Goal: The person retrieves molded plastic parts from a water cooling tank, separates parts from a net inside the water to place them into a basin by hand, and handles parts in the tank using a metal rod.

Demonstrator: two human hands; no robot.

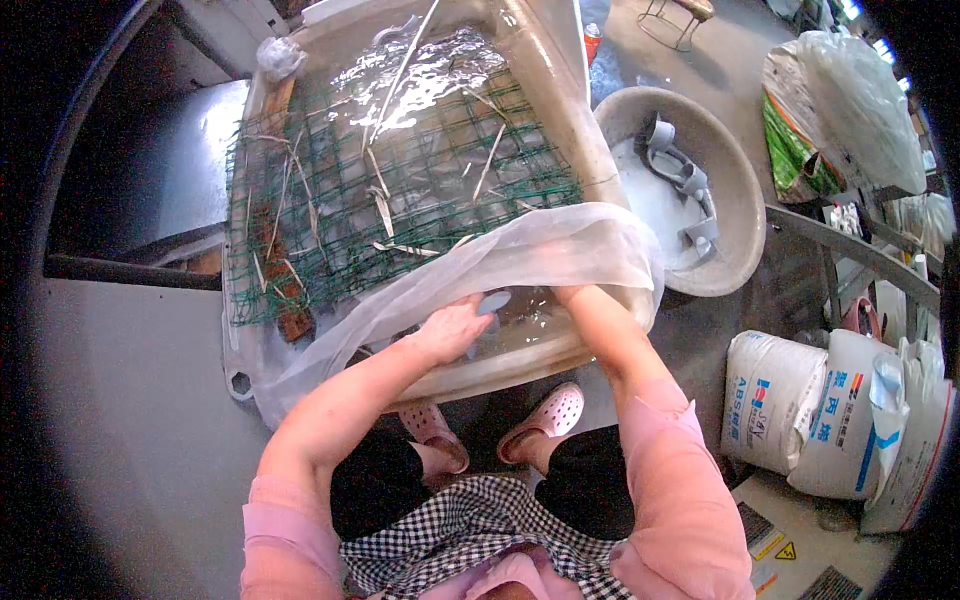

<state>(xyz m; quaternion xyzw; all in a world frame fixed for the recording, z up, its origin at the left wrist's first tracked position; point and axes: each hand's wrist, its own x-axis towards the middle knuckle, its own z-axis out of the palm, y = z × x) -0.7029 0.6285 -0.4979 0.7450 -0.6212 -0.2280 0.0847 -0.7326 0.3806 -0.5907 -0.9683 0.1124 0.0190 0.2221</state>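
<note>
One sheet of green grid netting (330,170), strewn with pale strips (383,212), lies across the pale tub (560,90), at 11 o'clock from the left hand (455,330). That hand is over the tub's near end, its forearm aimed at 2 o'clock, back of the hand mostly up. Its fingers appear to pinch a small grey piece (494,302), which juts out at 2 o'clock from them, its long axis seemingly running from 8 to 2. From the right hand (566,290) the piece lies at 8 o'clock, so the left is clearly nearer. Sheer white cloth (520,248) drapes over the near end and covers most of the right hand; whether those fingers grasp anything, I cannot tell. The right forearm aims at 11 o'clock. Beyond it, at 2 o'clock from the right hand, a round basin (745,205) holds grey curved strips (690,182).
</note>
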